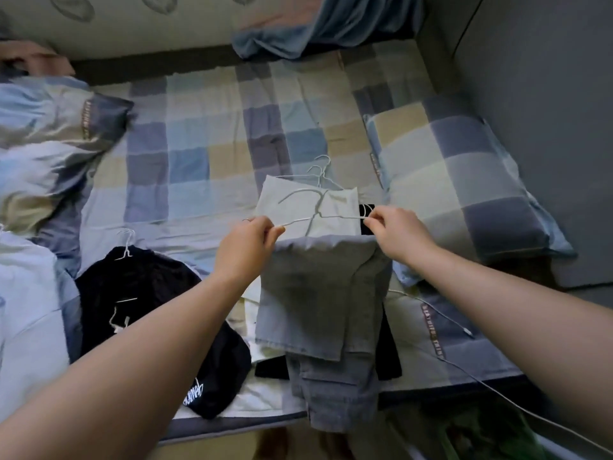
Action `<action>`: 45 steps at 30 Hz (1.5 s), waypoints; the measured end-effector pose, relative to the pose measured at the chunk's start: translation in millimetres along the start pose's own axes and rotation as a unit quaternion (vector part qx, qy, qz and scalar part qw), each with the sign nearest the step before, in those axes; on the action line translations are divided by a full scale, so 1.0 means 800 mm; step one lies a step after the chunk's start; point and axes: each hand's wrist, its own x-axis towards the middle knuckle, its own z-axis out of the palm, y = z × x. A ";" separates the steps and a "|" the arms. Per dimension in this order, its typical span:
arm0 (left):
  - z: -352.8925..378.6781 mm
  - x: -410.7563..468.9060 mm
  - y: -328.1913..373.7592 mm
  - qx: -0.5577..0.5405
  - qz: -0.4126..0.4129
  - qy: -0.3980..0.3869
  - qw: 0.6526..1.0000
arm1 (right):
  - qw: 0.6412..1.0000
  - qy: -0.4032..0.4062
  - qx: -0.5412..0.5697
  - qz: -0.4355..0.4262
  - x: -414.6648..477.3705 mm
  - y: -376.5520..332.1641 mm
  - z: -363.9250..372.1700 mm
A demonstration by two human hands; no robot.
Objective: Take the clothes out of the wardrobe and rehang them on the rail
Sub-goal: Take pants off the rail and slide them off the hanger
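Both my arms reach forward over the bed, forearms converging. My left hand (pixel 247 247) has its fingers curled and pinches the left end of a white wire hanger (pixel 318 216) between thumb and forefinger. My right hand (pixel 398 234) pinches the right end the same way, knuckles up. The two hands are level with each other and well apart, with the hanger stretched between them.

The hanger's long axis runs left to right across my view, and its hook points away from me, toward the far side of the bed. One pair of grey jeans (pixel 318 293) is folded over its lower bar. The jeans' long axis runs the other way, from the bar down toward me, and their lower part hangs past the mattress edge.

Under the hanger lies a pale garment (pixel 295 200), with two more hanger hooks (pixel 321 169) showing just beyond it (a further small white hook sits beside my right fingers, though I cannot tell what it belongs to). To my left a black garment (pixel 149 310) lies crumpled on the checked sheet (pixel 205 144), with one hanger (pixel 126 244) still in its collar. One checked pillow (pixel 464 194) lies to the right, a thin cable (pixel 447 322) trails across the near right corner, and a blue blanket (pixel 315 31) is bunched at the far edge.
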 end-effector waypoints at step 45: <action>0.104 0.080 -0.109 0.140 0.128 -0.157 0.969 | 0.997 -0.028 -0.057 0.050 0.050 -0.015 0.162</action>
